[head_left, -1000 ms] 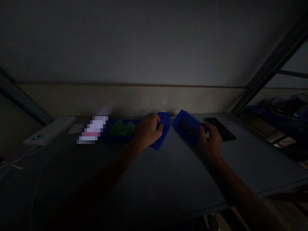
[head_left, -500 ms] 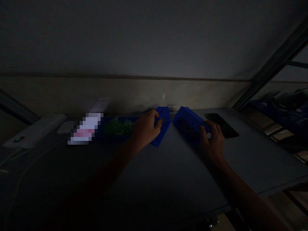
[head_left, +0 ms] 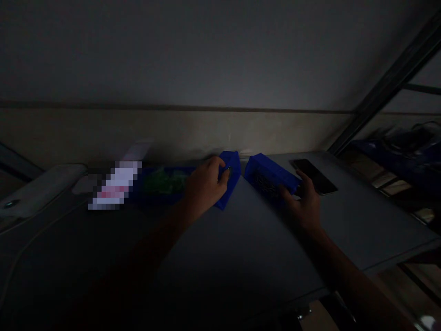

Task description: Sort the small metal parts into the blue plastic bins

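In the dim head view, my left hand (head_left: pixel 205 184) is closed over the middle blue bin (head_left: pixel 233 165). A small shiny metal piece shows at its thumb and fingertips; its kind is too dark to make out. My right hand (head_left: pixel 305 202) is closed on the near right end of another blue bin (head_left: pixel 272 166), with the thumb inside and the index finger over the end wall. Thin metal pieces like screws or pins (head_left: pixel 264 181) lie in that bin. Left of my left hand, a blue bin (head_left: pixel 138 198) holds green pieces (head_left: pixel 161 181).
A dark phone (head_left: pixel 315 176) lies right of the bins on the grey shelf (head_left: pixel 237 248). To the left are a lit, pixelated screen (head_left: pixel 119 181), a white power strip (head_left: pixel 37 188) and a cable. A wall (head_left: pixel 179 131) stands behind; a metal post (head_left: pixel 386 73) rises at right.
The view has shifted slightly. My right thumb has moved left, farther into the bin of metal pieces. My left hand keeps its pinch over the middle bin.
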Demonstrator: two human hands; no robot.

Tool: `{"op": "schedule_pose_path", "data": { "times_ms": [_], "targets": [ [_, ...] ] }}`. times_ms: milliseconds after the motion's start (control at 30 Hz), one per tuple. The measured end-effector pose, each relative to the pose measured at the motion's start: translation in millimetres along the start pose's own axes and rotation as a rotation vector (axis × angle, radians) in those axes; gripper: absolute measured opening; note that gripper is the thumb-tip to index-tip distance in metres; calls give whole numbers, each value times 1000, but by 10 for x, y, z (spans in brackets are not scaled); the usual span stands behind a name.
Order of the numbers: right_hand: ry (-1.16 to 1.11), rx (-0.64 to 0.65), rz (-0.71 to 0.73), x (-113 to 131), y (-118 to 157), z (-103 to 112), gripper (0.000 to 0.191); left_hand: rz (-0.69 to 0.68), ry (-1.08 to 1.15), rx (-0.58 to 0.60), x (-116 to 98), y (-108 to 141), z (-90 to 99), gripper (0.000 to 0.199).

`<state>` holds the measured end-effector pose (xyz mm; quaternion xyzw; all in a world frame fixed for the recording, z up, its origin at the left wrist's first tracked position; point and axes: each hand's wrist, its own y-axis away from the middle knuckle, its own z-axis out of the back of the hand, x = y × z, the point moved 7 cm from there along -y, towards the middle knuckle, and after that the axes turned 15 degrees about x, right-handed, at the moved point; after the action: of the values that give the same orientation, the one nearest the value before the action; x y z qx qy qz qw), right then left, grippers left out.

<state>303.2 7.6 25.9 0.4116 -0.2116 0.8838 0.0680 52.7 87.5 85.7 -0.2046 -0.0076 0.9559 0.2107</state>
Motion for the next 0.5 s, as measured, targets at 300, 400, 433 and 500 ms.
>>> {"op": "schedule_pose_path", "data": {
  "times_ms": [300, 400, 433, 500],
  "targets": [
    [38, -47, -6, -65, 75, 153, 64, -30, -81, -57, -55, 154, -12, 20],
    [70, -80, -23, -134, 117, 266, 63, -27, -84, -50, -39, 178, -25, 21],
    [81, -96, -30, -156, 130, 300, 64, -25, -87, -47, -37, 184, -31, 22],
    [99, -126, -45, -192, 147, 346, 65, -22, -93, -41, -37, 188, -45, 24]
  ]
}}
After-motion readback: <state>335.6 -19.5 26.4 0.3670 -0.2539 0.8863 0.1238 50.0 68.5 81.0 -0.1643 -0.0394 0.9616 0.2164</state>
